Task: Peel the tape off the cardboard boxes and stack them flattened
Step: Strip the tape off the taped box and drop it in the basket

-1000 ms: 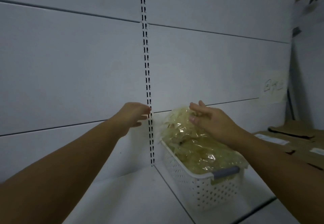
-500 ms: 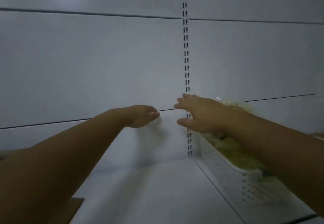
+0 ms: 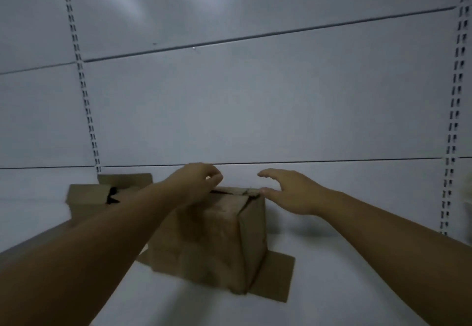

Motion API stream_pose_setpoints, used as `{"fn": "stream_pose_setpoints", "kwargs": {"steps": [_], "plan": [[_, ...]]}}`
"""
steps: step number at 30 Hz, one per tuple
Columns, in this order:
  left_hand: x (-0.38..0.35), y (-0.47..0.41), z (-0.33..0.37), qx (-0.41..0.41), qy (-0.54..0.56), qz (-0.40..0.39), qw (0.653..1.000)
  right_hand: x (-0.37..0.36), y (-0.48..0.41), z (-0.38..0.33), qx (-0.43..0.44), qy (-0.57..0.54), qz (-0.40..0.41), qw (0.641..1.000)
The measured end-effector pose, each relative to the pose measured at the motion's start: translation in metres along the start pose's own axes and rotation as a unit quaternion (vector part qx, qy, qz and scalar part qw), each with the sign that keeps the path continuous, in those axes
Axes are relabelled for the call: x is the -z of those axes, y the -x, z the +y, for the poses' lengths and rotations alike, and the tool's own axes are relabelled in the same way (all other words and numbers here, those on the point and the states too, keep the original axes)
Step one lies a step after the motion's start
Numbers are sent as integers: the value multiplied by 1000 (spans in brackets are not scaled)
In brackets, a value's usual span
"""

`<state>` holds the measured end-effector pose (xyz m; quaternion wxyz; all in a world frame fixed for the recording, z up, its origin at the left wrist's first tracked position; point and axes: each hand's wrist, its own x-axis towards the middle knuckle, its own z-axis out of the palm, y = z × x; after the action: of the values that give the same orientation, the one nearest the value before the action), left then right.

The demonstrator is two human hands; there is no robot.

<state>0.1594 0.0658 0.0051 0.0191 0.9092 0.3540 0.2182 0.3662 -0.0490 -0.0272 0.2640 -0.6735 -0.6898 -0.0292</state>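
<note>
Left hand (image 3: pixel 196 182): reaches in from the near left with the forearm crossing low over the scene. Fingers are curled, their tips drawn toward the thumb, at the far left part of the box's top edge. Blur hides whether they pinch anything there.

Right hand (image 3: pixel 291 190): reaches in from the near right. It is wide, with fingers spread and slightly bent and the palm turned toward the box. The thumb tip sits at the top right corner of the box, touching it or just beside it, and the fingers hover above and to the right of that corner, holding nothing.

Cardboard box (image 3: pixel 217 236): brown and creased, standing upright on the shelf (image 3: pixel 332 287) in the middle of the scene, between the two hands and just below them. The top flaps look partly lifted and uneven.

Flap (image 3: pixel 275 277): part of the same box, lying flat on the shelf at its near right base.

Second cardboard box (image 3: pixel 89 198): far left, behind the left forearm and apart from the first box. It is open, with one flap standing up at its far side.

Back panel (image 3: pixel 255 108): white, with horizontal seams, rising behind both boxes.

Slotted uprights (image 3: pixel 84 90): one at the left and one at the right edge of the panel.
</note>
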Motion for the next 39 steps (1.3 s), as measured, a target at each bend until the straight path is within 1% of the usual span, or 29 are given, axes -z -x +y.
{"fn": "stream_pose_setpoints", "kwargs": {"steps": [3,5,7,9,10,12,14,15,17,18,20,22,23,24,25,26,27,28,29,30,31,32,33,34,35,36,37,38,39], "plan": [[-15,36,-34,-15,35,11,999,-18,-22,-22,-26,-67,-66,995],[-26,52,-45,-55,33,62,996,-21,-29,-30,-53,-88,-110,989],[-32,59,-50,-87,19,128,988,-19,-31,-34,-74,-60,-129,987],[-34,64,-51,-94,30,153,983,-20,-29,-41,-75,2,-127,989],[-35,65,-50,-97,41,154,982,-20,-26,-44,-68,26,-111,991],[-33,70,-49,-114,69,139,981,-24,-21,-55,-48,68,-46,995],[-30,78,-49,-136,100,123,978,-27,-17,-66,-34,137,68,988],[-29,82,-50,-145,114,116,976,-25,-16,-71,-32,146,136,979],[-29,92,-49,-163,148,88,971,-15,-16,-83,-35,106,250,962],[-30,97,-48,-165,173,70,968,-8,-15,-91,-22,89,289,953],[-37,106,-43,-166,200,61,964,0,-12,-108,24,103,331,938],[-52,116,-35,-168,183,73,966,-1,-6,-121,40,112,322,939],[-60,121,-30,-154,186,64,968,-6,-3,-122,36,105,303,947],[-69,127,-26,-135,212,36,967,-12,1,-122,27,91,280,955],[-75,132,-21,-118,254,-15,960,-18,3,-119,14,73,260,963],[-79,136,-18,-106,306,-81,943,-23,6,-115,-3,53,246,968],[-81,138,-17,-99,359,-152,915,-26,8,-110,-18,36,240,970],[-82,139,-17,-99,393,-206,891,-29,9,-106,-31,24,240,970],[-81,140,-18,-107,410,-231,876,-30,11,-101,-43,14,244,969],[-79,142,-20,-122,421,-228,869,-31,12,-96,-55,4,245,968],[-78,145,-22,-129,440,-196,867,-31,13,-91,-69,-7,243,968],[-77,146,-25,-118,447,-114,879,-32,14,-87,-82,-19,237,968],[-77,145,-30,-87,432,18,897,-34,14,-85,-89,-27,230,969],[-76,142,-36,-44,400,169,899,-36,14,-84,-89,-33,226,970],[-75,136,-43,-2,380,291,878,-38,13,-84,-82,-37,224,970],[-73,128,-48,40,382,344,857,-40,11,-85,-74,-38,224,971],[-73,118,-53,76,401,326,852,-41,10,-87,-66,-38,227,971],[-73,108,-56,102,430,271,855,-41,9,-89,-60,-38,228,971],[-73,99,-57,110,449,218,859,-41,7,-89,-53,-39,232,971]]}}
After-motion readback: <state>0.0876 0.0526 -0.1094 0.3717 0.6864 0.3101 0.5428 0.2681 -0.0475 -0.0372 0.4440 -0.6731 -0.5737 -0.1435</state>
